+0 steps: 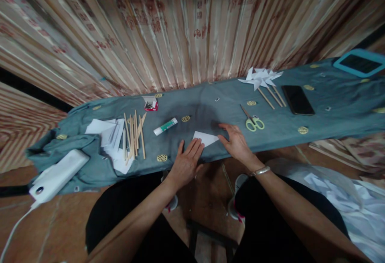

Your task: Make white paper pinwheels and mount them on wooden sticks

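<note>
A small white piece of folded paper (207,137) lies near the front edge of the cloth-covered table. My left hand (187,160) rests with its fingers stretched flat on the paper's left side. At the paper's right tip is my right hand (236,140), its thumb and forefinger apart, the thumb close to the corner. Beyond the left hand lies a glue stick (166,126) with a green label. Scissors (254,122) with light green handles lie to the right, past my right hand.
Wooden sticks (135,134) and white paper pieces (105,130) lie left, near a red box of small metal pieces (150,104) and a white device (60,174). Paper pinwheels (261,78), a phone (297,100) and a blue-framed tablet (361,63) lie right. A plastic bag (337,198) sits below.
</note>
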`<state>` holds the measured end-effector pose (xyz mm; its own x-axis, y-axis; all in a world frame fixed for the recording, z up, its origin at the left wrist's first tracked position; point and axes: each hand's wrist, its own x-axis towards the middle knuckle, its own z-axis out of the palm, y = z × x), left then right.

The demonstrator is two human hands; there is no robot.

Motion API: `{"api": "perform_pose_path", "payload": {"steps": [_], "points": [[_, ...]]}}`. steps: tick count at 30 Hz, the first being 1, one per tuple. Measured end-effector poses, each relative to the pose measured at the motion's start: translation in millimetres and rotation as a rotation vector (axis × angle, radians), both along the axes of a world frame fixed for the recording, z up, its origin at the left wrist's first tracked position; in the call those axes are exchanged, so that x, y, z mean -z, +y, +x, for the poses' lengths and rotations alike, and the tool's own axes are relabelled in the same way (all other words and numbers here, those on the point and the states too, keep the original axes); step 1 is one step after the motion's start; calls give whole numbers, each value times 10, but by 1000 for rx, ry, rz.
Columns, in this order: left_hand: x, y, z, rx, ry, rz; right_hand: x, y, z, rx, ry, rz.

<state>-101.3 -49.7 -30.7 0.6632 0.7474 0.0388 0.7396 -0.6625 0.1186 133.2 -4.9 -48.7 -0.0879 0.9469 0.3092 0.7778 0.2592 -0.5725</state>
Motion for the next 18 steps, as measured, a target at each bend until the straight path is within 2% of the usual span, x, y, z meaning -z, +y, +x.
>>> {"api": "perform_pose_path", "payload": {"steps": [9,13,18], "points": [[-3,-296,-499,-72,43,32,32,-12,-12,0,-9,6],[13,-338,-510,-85,28,54,30,-20,0,-8,-9,17],[42,-356,-479,-111,10,83,-26,-41,14,-92,-4,3]]}}
